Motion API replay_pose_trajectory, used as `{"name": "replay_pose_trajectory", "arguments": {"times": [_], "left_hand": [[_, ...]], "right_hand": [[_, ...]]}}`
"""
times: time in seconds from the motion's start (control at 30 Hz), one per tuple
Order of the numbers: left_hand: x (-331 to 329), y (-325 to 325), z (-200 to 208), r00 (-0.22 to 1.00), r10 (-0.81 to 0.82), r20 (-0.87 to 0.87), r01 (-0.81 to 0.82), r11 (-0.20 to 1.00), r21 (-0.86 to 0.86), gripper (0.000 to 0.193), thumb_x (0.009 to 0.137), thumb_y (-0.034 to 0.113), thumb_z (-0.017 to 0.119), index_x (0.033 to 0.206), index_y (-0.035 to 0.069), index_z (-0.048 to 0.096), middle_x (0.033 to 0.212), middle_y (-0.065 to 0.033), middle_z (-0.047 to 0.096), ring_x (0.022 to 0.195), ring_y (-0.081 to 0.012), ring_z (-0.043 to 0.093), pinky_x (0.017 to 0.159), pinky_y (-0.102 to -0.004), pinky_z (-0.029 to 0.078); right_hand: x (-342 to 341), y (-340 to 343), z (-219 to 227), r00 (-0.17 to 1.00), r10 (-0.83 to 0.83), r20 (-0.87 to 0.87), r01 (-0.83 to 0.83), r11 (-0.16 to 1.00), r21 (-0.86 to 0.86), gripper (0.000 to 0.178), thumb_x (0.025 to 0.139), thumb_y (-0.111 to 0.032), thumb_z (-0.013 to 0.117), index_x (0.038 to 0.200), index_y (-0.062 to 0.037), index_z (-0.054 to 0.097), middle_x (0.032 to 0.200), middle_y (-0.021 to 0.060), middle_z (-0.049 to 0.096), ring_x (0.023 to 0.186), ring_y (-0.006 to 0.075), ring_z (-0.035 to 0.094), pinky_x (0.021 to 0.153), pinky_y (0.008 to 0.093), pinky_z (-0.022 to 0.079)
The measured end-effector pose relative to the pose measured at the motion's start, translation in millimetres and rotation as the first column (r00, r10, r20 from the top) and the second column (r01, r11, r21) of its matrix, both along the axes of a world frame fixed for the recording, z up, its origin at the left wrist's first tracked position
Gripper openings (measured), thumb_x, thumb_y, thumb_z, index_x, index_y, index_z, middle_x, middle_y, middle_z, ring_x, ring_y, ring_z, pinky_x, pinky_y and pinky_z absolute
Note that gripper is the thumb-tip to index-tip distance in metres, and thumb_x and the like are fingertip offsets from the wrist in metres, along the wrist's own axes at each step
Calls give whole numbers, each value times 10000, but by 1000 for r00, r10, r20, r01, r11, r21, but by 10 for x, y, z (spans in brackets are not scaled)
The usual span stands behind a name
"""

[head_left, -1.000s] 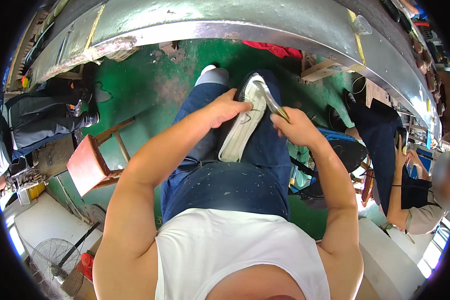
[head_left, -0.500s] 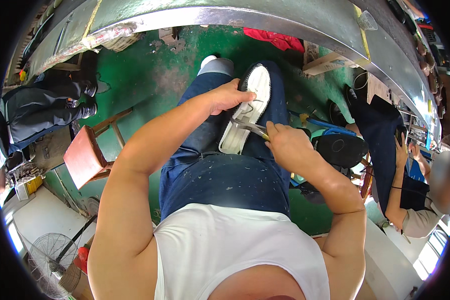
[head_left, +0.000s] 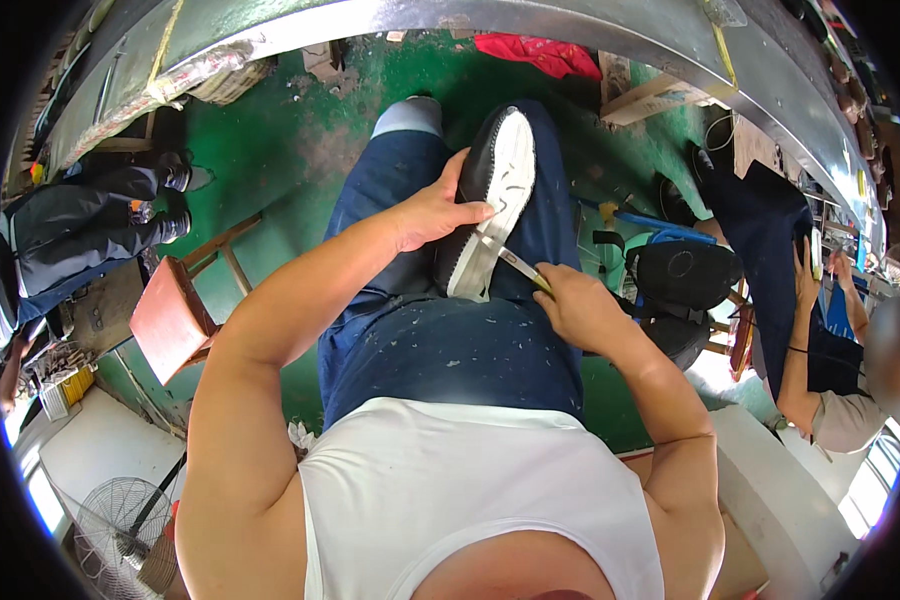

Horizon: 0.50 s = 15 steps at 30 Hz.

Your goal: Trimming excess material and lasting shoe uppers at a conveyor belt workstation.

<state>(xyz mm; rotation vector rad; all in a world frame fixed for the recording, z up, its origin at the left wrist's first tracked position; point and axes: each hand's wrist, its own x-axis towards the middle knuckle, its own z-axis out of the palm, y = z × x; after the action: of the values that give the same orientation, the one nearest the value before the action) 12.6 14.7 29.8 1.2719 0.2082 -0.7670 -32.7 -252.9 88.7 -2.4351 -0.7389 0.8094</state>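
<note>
Top [head_left: 480, 480], white, sleeveless, smooth-knit, nearest the camera. Dark blue clothing [head_left: 450, 355] over lap and legs, matt, spattered with pale flecks. Shoe [head_left: 510, 190], one, lying lengthwise on the right thigh, bottom face up: long rounded outline, off-white underside bearing short dark curved marks, edge finely toothed, upper dark and smooth. Hand tool [head_left: 515, 262], slim, with bright metal fore-end and yellowish handle, slanting over the shoe's nearer half; whether its tip touches cannot be told. Left hand [head_left: 438, 212]: thumb laid on the pale underside, fingers at the dark upper, spread only by the shoe's thickness, gripping it. Right hand [head_left: 582, 308]: fingers curled closely round the handle, no gap showing. Stool [head_left: 170, 320], reddish flat seat, wooden legs, to the left. Bag-like article [head_left: 685, 275], black, rounded, to the right. Floor [head_left: 300, 190], green, worn in grey patches. Cloth [head_left: 542, 55], red, crumpled, beneath the bench. Bench [head_left: 420, 14], metal-faced, its edge shiny, farthest ahead.
</note>
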Motion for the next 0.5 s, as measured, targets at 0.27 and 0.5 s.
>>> {"name": "replay_pose_trajectory", "arguments": {"times": [0.27, 0.5], "left_hand": [[-44, -137, -102, 986, 104, 133, -126, 978, 167, 991, 885, 83, 712, 1583, 53, 10, 1490, -160, 406, 1359, -226, 424, 1128, -352, 357], [-19, -273, -151, 958, -59, 281, -66, 907, 415, 953, 889, 181, 703, 1568, 42, 48, 1486, -218, 389, 1359, -295, 430, 1136, -391, 349]], "right_hand": [[-178, 108, 26, 905, 176, 387, -148, 984, -101, 276, 910, -134, 608, 1126, 36, 585, 918, 222, 631, 837, 402, 647, 748, 452, 539], [-118, -96, 10, 992, -6, -129, 13, 998, 54, 193, 883, -98, 568, 1054, -21, 614, 963, 201, 662, 919, 396, 659, 788, 481, 527]]}}
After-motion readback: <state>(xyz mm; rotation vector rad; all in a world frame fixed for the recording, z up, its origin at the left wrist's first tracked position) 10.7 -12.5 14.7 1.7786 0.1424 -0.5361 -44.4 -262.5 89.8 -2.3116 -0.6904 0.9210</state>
